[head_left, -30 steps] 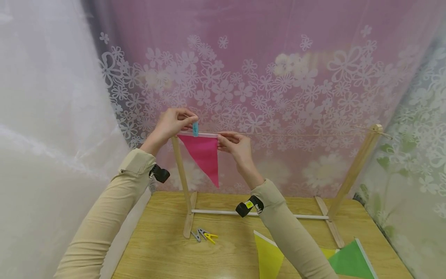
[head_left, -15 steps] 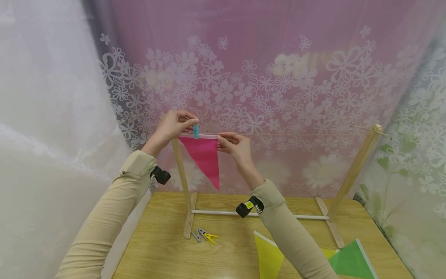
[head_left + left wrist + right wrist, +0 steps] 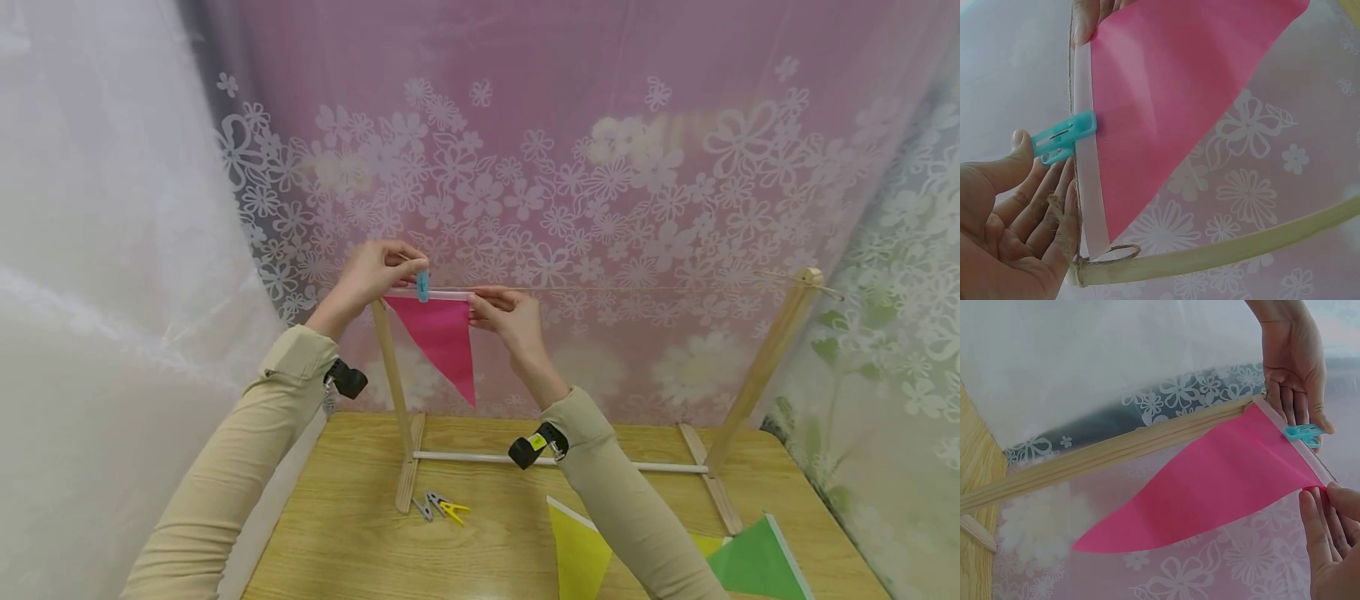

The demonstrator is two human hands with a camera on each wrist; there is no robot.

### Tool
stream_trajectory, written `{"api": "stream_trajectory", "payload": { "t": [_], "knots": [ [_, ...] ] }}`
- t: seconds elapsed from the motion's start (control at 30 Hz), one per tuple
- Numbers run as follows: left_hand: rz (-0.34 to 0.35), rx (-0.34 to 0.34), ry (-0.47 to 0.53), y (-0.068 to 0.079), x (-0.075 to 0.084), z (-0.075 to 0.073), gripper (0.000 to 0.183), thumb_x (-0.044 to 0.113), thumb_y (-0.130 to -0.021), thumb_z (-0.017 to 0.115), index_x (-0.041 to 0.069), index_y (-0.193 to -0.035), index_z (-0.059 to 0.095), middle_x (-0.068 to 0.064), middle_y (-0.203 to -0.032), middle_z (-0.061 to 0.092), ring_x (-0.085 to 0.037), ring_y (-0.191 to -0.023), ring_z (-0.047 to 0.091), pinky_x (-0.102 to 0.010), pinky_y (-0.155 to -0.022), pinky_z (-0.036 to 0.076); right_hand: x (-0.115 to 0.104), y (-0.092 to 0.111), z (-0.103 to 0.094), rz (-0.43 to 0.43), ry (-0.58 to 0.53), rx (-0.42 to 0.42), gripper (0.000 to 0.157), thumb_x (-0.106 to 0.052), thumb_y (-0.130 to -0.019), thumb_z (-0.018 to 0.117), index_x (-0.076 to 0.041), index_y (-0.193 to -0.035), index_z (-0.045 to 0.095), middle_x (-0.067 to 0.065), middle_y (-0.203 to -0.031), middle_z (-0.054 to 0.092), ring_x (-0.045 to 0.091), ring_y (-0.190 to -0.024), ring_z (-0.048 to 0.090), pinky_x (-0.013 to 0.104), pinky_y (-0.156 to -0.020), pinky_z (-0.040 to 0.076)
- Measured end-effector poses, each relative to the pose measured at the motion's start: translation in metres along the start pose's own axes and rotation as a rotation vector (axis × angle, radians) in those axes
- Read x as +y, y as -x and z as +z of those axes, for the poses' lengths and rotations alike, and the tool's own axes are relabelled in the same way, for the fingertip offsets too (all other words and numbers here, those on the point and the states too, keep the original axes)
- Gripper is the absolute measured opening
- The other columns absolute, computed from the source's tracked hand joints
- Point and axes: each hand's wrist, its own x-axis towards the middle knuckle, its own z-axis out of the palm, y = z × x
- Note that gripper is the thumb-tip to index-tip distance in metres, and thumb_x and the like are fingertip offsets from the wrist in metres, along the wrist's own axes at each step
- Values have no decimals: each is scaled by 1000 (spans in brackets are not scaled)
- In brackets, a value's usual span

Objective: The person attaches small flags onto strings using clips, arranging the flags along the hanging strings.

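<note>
A pink triangular pennant (image 3: 442, 342) with a white top band hangs at the left end of a thin string (image 3: 637, 289). My left hand (image 3: 378, 271) pinches a blue clothespin (image 3: 1063, 137) by its handles, thumb on one side and fingers on the other. The clothespin's jaws sit over the white band (image 3: 1089, 169), with the string running along its edge. My right hand (image 3: 513, 321) pinches the band's right corner between thumb and fingers. In the right wrist view the pennant's tip (image 3: 1085, 545) hangs free.
The string spans two wooden posts, a left post (image 3: 392, 375) and a right post (image 3: 765, 375), joined low by a white rod (image 3: 472, 457). Grey and yellow clothespins (image 3: 441, 505) lie on the wooden table (image 3: 345, 533). A yellow pennant (image 3: 577, 550) and a green pennant (image 3: 761, 560) lie at the front right.
The left hand and the blue clothespin have shifted slightly down, and the pennant's tip has swung slightly right. The right hand keeps its hold on the corner, nearly still.
</note>
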Motion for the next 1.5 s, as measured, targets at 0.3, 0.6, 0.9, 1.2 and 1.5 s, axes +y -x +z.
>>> {"api": "stream_trajectory", "payload": {
  "t": [0.3, 0.6, 0.9, 1.2, 1.5],
  "knots": [
    [2, -11, 0, -1, -2, 0, 33, 30, -100, 67, 5, -122, 71, -16, -117, 73, -34, -103, 72, -41, -91, 58, -1, 0, 0, -2, 0, -9, 29, -4, -93, 73, 13, -116, 68, 13, -93, 75, 13, -68, 73, 31, -72, 62],
    [15, -22, -5, 1, -2, 0, 32, 28, -100, 67, 5, -121, 72, -17, -117, 73, -31, -100, 73, -41, -89, 58, -1, 0, 0, 15, -2, -5, 30, -5, -93, 73, 13, -117, 68, 12, -91, 75, 13, -67, 72, 32, -72, 62],
    [23, -20, -26, 1, -2, 0, 34, 32, -99, 68, 6, -121, 72, -16, -117, 73, -32, -101, 73, -42, -90, 58, -2, 0, 0, 20, 6, -4, 30, -5, -93, 73, 13, -118, 68, 12, -91, 75, 12, -67, 72, 40, -78, 62],
    [23, -32, -34, 2, -2, 0, 33, 29, -100, 67, 6, -123, 71, -16, -119, 73, -33, -102, 72, -43, -91, 57, -1, 0, 0, 21, 8, -4, 29, -4, -93, 72, 12, -118, 68, 13, -93, 75, 12, -68, 72, 36, -75, 62],
    [21, -36, -29, 1, -2, -1, 34, 31, -100, 67, 6, -123, 71, -16, -118, 73, -32, -103, 73, -42, -91, 57, -2, 0, 0, 6, 6, -21, 30, -4, -94, 72, 13, -118, 68, 14, -93, 75, 12, -68, 72, 34, -74, 62]
  ]
}}
